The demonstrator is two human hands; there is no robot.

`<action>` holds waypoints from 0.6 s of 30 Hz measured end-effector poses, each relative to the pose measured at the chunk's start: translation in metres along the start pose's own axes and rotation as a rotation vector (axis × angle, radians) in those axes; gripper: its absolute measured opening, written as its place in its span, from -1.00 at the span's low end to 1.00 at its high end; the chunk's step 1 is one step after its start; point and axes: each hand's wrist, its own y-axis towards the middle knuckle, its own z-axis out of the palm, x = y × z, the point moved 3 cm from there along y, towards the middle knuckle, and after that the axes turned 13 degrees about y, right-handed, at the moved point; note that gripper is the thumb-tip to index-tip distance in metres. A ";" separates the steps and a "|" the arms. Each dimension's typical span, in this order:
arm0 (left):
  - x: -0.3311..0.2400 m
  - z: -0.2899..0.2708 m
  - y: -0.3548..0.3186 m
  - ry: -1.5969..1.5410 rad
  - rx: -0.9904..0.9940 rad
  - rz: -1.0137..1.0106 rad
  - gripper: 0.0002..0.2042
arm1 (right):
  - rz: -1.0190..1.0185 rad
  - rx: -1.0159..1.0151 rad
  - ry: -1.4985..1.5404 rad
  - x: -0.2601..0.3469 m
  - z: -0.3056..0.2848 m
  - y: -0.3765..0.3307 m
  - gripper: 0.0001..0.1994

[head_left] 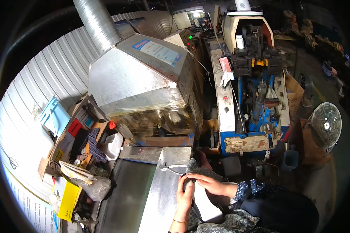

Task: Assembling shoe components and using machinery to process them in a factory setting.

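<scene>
Close to my body, at the lower middle, my two hands meet around a small dark piece whose kind I cannot make out. My left hand is closed on its near left side, thumb upward. From the right, my right hand lays its bent fingers over the top of the same piece. Under and between the hands shows a smooth white form with a dark edge, partly hidden by them. A pale curved strap or handle lies just beyond my fingers at the metal plate.
A conveyor belt leads to a hooded metal machine. Left of it stands a cluttered shelf with a yellow box and a plastic bag. A blue-based machine stands ahead right; a fan is farther right.
</scene>
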 end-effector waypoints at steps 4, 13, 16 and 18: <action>-0.006 -0.005 -0.006 -0.016 0.002 0.005 -0.61 | 0.158 0.205 0.129 0.014 -0.005 -0.009 -0.37; 0.012 -0.011 -0.012 -0.131 0.023 -0.104 -0.54 | 0.153 0.023 -0.007 0.002 0.014 -0.021 -0.35; 0.024 -0.015 -0.009 -0.566 0.099 -0.221 -0.37 | 0.251 0.089 0.199 0.002 0.007 -0.019 -0.28; 0.029 -0.018 -0.007 -0.822 0.005 -0.429 -0.41 | 0.202 0.108 0.130 0.008 0.002 -0.015 -0.27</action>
